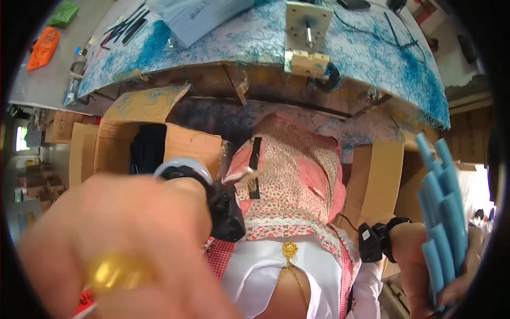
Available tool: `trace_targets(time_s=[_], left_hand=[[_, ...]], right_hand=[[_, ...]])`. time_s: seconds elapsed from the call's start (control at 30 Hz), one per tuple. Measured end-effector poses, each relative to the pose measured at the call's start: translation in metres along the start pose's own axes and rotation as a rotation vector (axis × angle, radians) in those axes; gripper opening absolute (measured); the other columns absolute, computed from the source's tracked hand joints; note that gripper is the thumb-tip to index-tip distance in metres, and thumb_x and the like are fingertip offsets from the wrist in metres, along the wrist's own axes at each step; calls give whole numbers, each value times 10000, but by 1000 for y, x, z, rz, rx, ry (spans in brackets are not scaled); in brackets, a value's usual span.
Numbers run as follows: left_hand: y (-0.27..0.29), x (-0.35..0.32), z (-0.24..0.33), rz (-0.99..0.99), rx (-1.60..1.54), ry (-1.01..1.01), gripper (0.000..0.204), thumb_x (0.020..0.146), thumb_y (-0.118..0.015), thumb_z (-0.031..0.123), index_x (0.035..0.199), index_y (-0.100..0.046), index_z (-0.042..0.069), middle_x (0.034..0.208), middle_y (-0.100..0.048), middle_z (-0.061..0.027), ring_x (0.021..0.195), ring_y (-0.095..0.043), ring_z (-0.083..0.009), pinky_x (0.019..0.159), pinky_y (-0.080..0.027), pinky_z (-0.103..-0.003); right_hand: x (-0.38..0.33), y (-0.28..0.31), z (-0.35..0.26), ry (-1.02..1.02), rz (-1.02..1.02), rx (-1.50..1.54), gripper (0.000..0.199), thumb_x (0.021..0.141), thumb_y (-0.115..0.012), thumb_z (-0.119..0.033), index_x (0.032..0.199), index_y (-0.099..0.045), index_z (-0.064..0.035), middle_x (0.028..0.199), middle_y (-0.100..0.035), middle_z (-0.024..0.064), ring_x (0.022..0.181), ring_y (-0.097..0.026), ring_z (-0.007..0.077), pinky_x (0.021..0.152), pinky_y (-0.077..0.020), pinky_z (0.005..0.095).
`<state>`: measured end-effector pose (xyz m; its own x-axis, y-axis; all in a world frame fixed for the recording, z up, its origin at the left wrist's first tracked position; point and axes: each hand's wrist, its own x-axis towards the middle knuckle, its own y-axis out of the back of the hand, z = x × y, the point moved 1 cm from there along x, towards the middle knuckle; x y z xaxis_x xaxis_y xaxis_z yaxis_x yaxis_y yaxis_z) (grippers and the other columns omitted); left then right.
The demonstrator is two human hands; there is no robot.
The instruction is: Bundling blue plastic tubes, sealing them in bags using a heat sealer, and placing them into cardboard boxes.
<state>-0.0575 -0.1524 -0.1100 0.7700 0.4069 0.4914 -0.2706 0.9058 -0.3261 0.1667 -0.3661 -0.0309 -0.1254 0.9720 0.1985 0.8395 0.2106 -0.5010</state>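
Note:
My right hand (416, 266) is at the right edge, closed round a bundle of several light blue foam-like sticks (443, 210). The sticks stand upright and overlap at staggered heights, and part of my fingers is hidden behind them. Large and blurred at the lower left, my left hand (127, 239) is raised very close to the camera. A gold ring (119, 270) shows on it; its fingertips are smeared or out of sight, so I cannot tell whether it holds anything. Both wrists carry black strapped devices, the left one (227, 211) and the right one (374, 242).
Ahead, a worktable (212, 56) is littered with blue shavings and bears a metal fixture with a spindle (309, 37). Black rods (125, 26) lie at its far left. An open cardboard box (194, 151) with dark contents stands left of my floral apron (287, 170); another box (377, 175) stands right.

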Motion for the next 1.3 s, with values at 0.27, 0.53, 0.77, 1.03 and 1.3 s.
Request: trace_targets(time_s=[0.27,0.53,0.77,1.03,1.3], left_hand=[[32,13,-74,-103,22,341,613,724,-733,222,1222,-458,-7,1072,-602,-164,975,-598,-245,874,-456,-360],[24,-35,-105,188,-389,756,522,718,-703,138,1170,-482,0,928,-623,-114,943,-599,-216,808,-480,-332],[23,-27,-101,201,-188,836,432,728,-709,125,1092,-517,-5,849,-605,-87,700,-630,-181,637,-525,-281],[14,-38,-113,-34,158,805,360,701,-726,88,1006,-543,34,763,-575,-43,670,-586,-143,619,-489,-288],[87,-11,-123,-162,1211,68,332,654,-717,52,955,-579,37,766,-608,-139,699,-638,-264,616,-495,-324]], right_hand=[[72,31,174,65,453,-11,278,691,-667,-74,933,-548,-7,775,-592,111,703,-591,220,634,-493,345],[51,43,252,-568,218,177,630,727,-734,-323,1187,-453,3,984,-576,116,906,-593,227,790,-510,356],[77,123,158,142,462,-645,693,880,-415,-580,1300,-451,-31,1285,-503,137,1212,-443,233,1025,-333,404],[109,105,145,155,120,-297,685,923,-302,-557,1381,-364,-51,1395,-391,173,1292,-373,283,1068,-270,427],[116,99,200,122,-58,365,759,900,-269,-632,1377,-368,-49,1427,-317,219,1268,-398,283,1065,-283,410]])
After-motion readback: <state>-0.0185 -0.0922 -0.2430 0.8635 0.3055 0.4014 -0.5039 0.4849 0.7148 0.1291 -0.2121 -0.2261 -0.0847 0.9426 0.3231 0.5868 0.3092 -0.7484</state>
